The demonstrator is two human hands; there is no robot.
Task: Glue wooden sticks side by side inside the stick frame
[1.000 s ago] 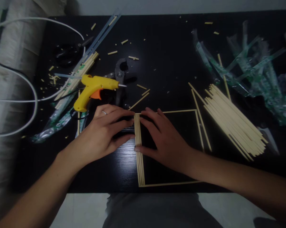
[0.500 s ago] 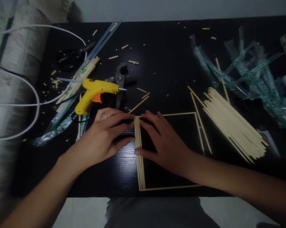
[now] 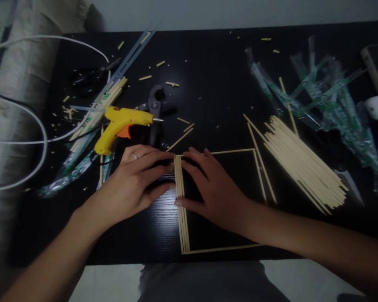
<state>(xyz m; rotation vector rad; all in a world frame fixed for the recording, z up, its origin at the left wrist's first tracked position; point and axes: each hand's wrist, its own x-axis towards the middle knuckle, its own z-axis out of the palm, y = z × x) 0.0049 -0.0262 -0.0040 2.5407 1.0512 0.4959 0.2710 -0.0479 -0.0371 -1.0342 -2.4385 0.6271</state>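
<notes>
A rectangular frame of thin wooden sticks (image 3: 233, 151) lies flat on the black table, with several sticks (image 3: 183, 226) packed side by side along its left end. My left hand (image 3: 138, 176), a ring on one finger, is closed in against the outer edge of that row, fingertips and thumb touching it. From inside the frame, my right hand (image 3: 208, 180) grips the same row; its thumb rests across the sticks and its fingers reach the upper left corner. My right forearm hides the frame's lower right corner.
A yellow glue gun (image 3: 122, 121) lies beyond my left hand, beside a dark cutter (image 3: 156, 105) and black-handled scissors (image 3: 85, 79). Rightward are a pile of sticks (image 3: 302, 163), a blade (image 3: 350, 184) and crumpled plastic wrappers (image 3: 343, 96). A white cable (image 3: 46, 147) loops at left.
The view has shifted slightly, so everything sits a little further left. Both hands keep their hold on the row of sticks.
</notes>
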